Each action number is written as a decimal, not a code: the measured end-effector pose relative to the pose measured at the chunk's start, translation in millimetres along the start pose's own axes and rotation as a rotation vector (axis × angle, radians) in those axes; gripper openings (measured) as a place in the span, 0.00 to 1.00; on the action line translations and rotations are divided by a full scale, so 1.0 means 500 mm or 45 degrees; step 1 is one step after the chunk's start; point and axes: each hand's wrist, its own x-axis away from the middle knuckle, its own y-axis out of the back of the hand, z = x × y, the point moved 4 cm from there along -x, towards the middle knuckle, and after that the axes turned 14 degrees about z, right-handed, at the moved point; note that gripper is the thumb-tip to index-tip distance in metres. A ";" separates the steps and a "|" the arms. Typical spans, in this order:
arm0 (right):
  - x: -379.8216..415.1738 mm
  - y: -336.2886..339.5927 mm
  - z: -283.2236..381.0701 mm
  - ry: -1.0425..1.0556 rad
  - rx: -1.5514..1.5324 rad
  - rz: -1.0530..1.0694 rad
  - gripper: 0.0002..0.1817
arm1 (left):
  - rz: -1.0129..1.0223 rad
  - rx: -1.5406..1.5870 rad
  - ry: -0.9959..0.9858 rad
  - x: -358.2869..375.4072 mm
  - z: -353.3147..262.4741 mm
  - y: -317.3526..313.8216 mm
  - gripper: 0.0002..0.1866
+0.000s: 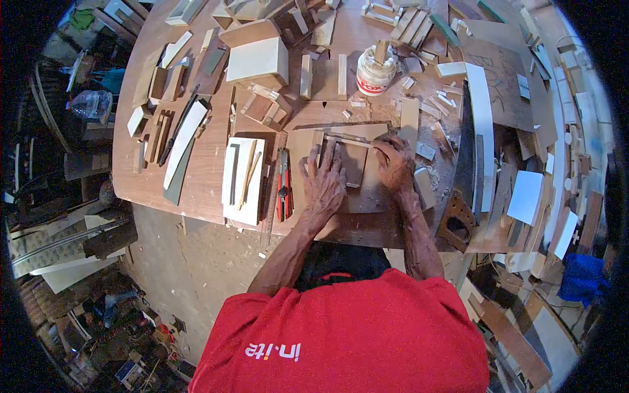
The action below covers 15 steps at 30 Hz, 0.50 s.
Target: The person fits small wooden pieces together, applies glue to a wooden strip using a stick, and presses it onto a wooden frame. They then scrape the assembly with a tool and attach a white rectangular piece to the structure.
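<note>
A small rectangular wooden frame [356, 167] of thin strips lies on a flat brown board [370, 196] at the table's near edge. My left hand [323, 180] rests on the frame's left side, its fingers stretched out and pointing away from me. At the frame's far right corner, my right hand [395, 160] has its fingers curled together in a pinch. Whatever is between those fingertips is hidden. Left of my left hand lies a red utility knife [283, 185]. Beside the knife, a white board [244, 206] carries thin wooden sticks [250, 177] and a dark strip.
Beyond my hands stands an open white tub [376, 75] with a wooden stick in it. A white-faced wooden box [257, 60] and small wooden assemblies [267, 107] sit farther back. Offcuts [442, 101] litter the right side. A holed wooden block [457, 221] lies at the near right edge.
</note>
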 end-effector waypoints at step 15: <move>0.011 -0.012 -0.028 0.008 0.118 0.118 0.17 | 0.073 0.034 0.037 -0.007 0.000 -0.003 0.29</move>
